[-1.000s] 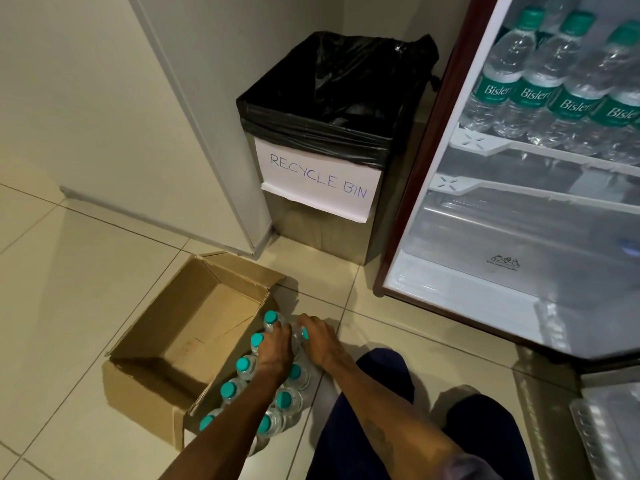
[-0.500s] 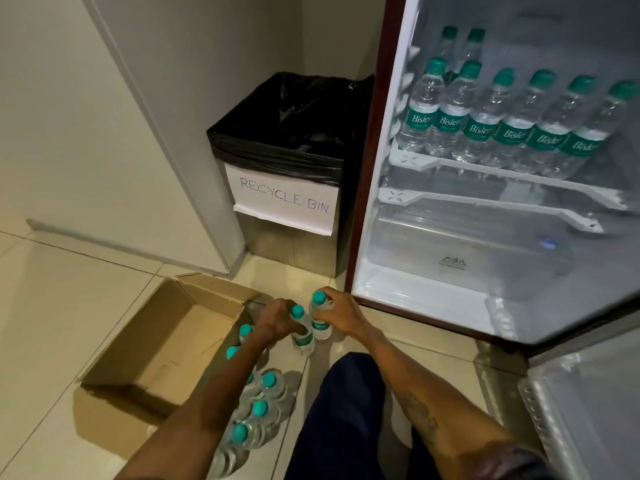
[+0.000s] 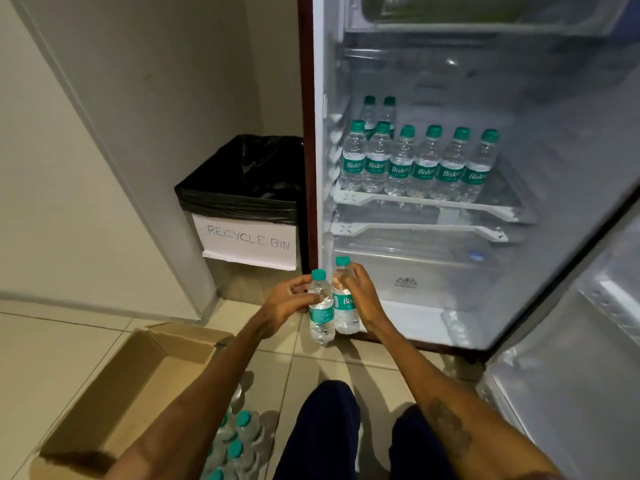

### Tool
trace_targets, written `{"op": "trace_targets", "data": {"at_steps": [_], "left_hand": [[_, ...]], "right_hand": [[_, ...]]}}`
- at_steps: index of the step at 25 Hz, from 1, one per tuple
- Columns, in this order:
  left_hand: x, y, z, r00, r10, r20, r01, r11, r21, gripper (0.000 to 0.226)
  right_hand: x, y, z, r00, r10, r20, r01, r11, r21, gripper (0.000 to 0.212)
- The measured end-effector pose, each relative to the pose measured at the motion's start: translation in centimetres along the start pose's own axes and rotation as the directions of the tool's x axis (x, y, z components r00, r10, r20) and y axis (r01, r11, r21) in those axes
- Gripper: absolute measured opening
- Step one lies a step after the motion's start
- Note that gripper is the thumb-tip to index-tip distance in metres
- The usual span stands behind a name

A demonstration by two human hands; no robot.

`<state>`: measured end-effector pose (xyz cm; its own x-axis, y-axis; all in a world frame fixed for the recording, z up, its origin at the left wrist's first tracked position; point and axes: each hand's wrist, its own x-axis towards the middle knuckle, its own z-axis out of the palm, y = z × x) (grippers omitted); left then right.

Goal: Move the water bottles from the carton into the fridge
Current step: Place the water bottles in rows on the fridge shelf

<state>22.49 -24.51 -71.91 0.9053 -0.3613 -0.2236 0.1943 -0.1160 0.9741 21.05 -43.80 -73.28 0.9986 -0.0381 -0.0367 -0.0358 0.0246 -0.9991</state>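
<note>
left hand (image 3: 289, 304): I've got it wrapped round one bottle (image 3: 321, 308), fingers (image 3: 300, 284) curled on the upper body just under the cap, so it hangs upright.
right hand (image 3: 360, 296): fingers closed round the second bottle (image 3: 344, 303), same high grip. One per hand, touching side by side, I guess so both go in on one trip.
where they are: in the air in front of the fridge's (image 3: 450, 306) lower left corner, not inside yet.
shelf (image 3: 426, 202): front row of six standing upright, labels out, two more behind on the left. The space behind on the right looks free, so I'd aim there.
carton (image 3: 138, 382): on the floor to my left, the part I can see is empty; the remaining pack (image 3: 239, 434) stands beside it, handy for grabbing.
bin (image 3: 249, 216): tucked beside the fridge, out of my path.
watch out: shelf bottles are tight, a nudge could topple them.
</note>
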Motion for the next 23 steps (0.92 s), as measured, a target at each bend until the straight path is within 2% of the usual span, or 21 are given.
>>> {"op": "trace_targets", "data": {"at_steps": [2, 5, 8, 10, 13, 15, 18, 23], "left_hand": [[0.4, 0.7, 1.5, 1.0, 0.014, 0.006, -0.013, 0.983, -0.183, 0.052], [1.2, 1.5, 4.1, 0.996, 0.068, 0.055, -0.036, 0.891, -0.452, 0.044], [1.7, 2.9, 6.5, 0.997, 0.053, 0.052, -0.015, 0.831, -0.555, 0.048], [2.1, 4.2, 7.7, 0.997, 0.065, 0.047, -0.028, 0.835, -0.55, 0.058], [3.1, 6.1, 8.5, 0.994, 0.105, -0.009, -0.101, 0.918, -0.384, 0.081], [3.8, 7.3, 8.7, 0.991, 0.133, -0.011, -0.129, 0.939, -0.319, 0.075], [4.3, 9.5, 8.7, 0.986, 0.163, 0.033, -0.144, 0.933, -0.329, 0.056], [5.4, 13.8, 9.0, 0.973, 0.227, 0.05, -0.188, 0.894, -0.406, 0.055]], "right_hand": [[-0.1, -1.4, -0.6, 0.998, -0.04, -0.055, 0.045, 0.995, 0.091, 0.03], [-0.2, -3.6, -1.5, 0.993, -0.077, -0.088, 0.089, 0.986, 0.144, 0.027], [-0.1, -5.7, -2.5, 0.987, -0.128, -0.099, 0.137, 0.986, 0.091, 0.024], [0.1, -6.9, -3.0, 0.984, -0.153, -0.096, 0.158, 0.987, 0.043, 0.026], [0.2, -8.9, -3.7, 0.982, -0.156, -0.105, 0.157, 0.988, 0.001, 0.031], [0.3, -10.6, -4.3, 0.984, -0.148, -0.102, 0.143, 0.988, -0.06, 0.036], [0.5, -12.7, -5.3, 0.984, -0.145, -0.108, 0.131, 0.984, -0.123, 0.033], [0.6, -16.5, -7.4, 0.947, -0.204, -0.248, 0.184, 0.978, -0.101, 0.02]]}}
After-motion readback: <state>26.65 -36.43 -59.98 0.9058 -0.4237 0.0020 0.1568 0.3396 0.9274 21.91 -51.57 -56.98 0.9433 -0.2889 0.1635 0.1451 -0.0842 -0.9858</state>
